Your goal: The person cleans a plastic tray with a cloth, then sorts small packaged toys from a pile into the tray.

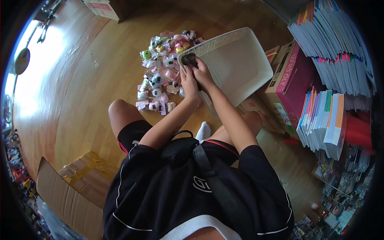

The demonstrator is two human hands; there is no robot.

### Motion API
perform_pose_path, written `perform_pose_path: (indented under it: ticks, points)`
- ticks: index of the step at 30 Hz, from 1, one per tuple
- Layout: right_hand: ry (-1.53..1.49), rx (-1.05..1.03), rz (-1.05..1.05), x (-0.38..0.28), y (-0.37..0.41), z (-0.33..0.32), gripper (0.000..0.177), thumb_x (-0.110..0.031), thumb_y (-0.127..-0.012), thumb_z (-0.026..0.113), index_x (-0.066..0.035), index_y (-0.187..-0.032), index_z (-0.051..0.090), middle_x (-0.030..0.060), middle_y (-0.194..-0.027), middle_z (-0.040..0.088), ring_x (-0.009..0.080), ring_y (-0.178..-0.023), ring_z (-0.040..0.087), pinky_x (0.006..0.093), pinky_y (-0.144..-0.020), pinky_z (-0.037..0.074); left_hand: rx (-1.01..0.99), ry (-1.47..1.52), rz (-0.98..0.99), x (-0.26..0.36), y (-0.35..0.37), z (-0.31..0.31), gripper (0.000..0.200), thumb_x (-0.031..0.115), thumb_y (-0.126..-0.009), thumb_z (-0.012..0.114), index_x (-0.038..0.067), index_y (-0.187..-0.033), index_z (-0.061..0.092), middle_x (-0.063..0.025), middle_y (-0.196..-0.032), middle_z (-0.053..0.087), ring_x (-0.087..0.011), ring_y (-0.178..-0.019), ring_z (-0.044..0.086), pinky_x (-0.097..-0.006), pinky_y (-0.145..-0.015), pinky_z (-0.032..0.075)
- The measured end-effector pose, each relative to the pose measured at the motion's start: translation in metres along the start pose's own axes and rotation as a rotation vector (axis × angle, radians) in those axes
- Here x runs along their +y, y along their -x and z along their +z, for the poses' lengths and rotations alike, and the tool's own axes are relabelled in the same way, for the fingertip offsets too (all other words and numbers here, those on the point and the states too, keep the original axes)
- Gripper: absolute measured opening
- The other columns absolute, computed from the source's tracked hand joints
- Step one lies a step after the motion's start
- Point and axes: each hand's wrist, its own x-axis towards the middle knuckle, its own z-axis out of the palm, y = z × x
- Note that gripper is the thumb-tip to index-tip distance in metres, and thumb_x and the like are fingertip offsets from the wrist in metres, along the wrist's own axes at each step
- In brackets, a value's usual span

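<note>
A white plastic basket [240, 68] is tilted in front of me, its open side toward me. My left hand [189, 84] grips the basket's near-left rim, fingers along the wall. Close against it, my right hand [203, 75] is closed on a dark grey-brown soft cloth [189, 60], pressed to the basket's corner. The fingertips partly hide the cloth. Just left of the basket, several small plush toys [157, 80] in clear wrapping with cards lie in rows on the floor.
Cardboard boxes [282, 82] and tall stacks of notebooks [334, 48] stand at the right. An open cardboard box [68, 196] sits at lower left, beside a taped one. Another box [103, 9] is at the top. My knees flank the wooden floor [92, 116].
</note>
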Motion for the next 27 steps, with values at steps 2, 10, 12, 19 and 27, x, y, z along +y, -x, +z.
perform_pose_path:
  ticks: [2,10,12,19,27]
  points:
    - [-0.054,0.047,-0.067,-0.010,-0.013,0.012,0.022,-0.006,-0.078,0.047,0.002,-0.099,0.047,0.0094,-0.094,0.054,0.0144,-0.089,0.049,0.0273,-0.080,0.037,-0.072,-0.107,0.105,0.024,-0.001,0.003,0.043,0.031,-0.087,0.038,0.007,-0.123,0.032,-0.0074,-0.118,0.040,-0.0159,-0.106,0.037,-0.0276,-0.089,0.028]
    - [-0.012,0.602,-0.309,-0.024,-0.079,0.003,0.028,-0.009,-0.082,0.045,-0.006,-0.108,0.037,0.0068,-0.099,0.046,0.0154,-0.087,0.047,0.0280,-0.077,0.039,-0.007,-0.087,0.013,0.078,0.023,-0.015,0.042,0.033,-0.086,0.038,0.013,-0.122,0.032,-0.0060,-0.110,0.043,-0.0181,-0.096,0.046,-0.0324,-0.079,0.041]
    - [-0.039,0.216,-0.306,-0.047,-0.044,0.046,0.032,-0.008,-0.077,0.048,-0.004,-0.108,0.038,0.0117,-0.102,0.047,0.0226,-0.099,0.044,0.0308,-0.087,0.033,-0.055,-0.119,0.167,0.080,0.006,-0.021,0.040,0.028,-0.087,0.039,0.006,-0.121,0.036,-0.0075,-0.116,0.041,-0.0157,-0.104,0.038,-0.0260,-0.088,0.030]
    - [0.384,0.304,-0.666,-0.086,-0.044,0.079,0.030,-0.003,-0.072,0.052,-0.003,-0.101,0.046,0.0156,-0.095,0.050,0.0284,-0.096,0.048,0.0333,-0.083,0.036,-0.062,-0.064,0.056,0.133,0.013,-0.009,0.037,0.031,-0.086,0.041,0.007,-0.115,0.043,-0.0028,-0.102,0.048,-0.0101,-0.090,0.044,-0.0238,-0.078,0.036]
    - [0.311,1.023,-0.494,-0.090,-0.134,-0.082,0.035,-0.022,-0.081,0.044,0.008,-0.099,0.047,0.0236,-0.096,0.052,0.0343,-0.090,0.051,0.0362,-0.080,0.039,-0.290,-0.087,0.106,0.170,0.032,-0.041,0.035,0.029,-0.084,0.045,0.006,-0.110,0.044,-0.0056,-0.096,0.052,-0.0147,-0.081,0.051,-0.0293,-0.071,0.043]
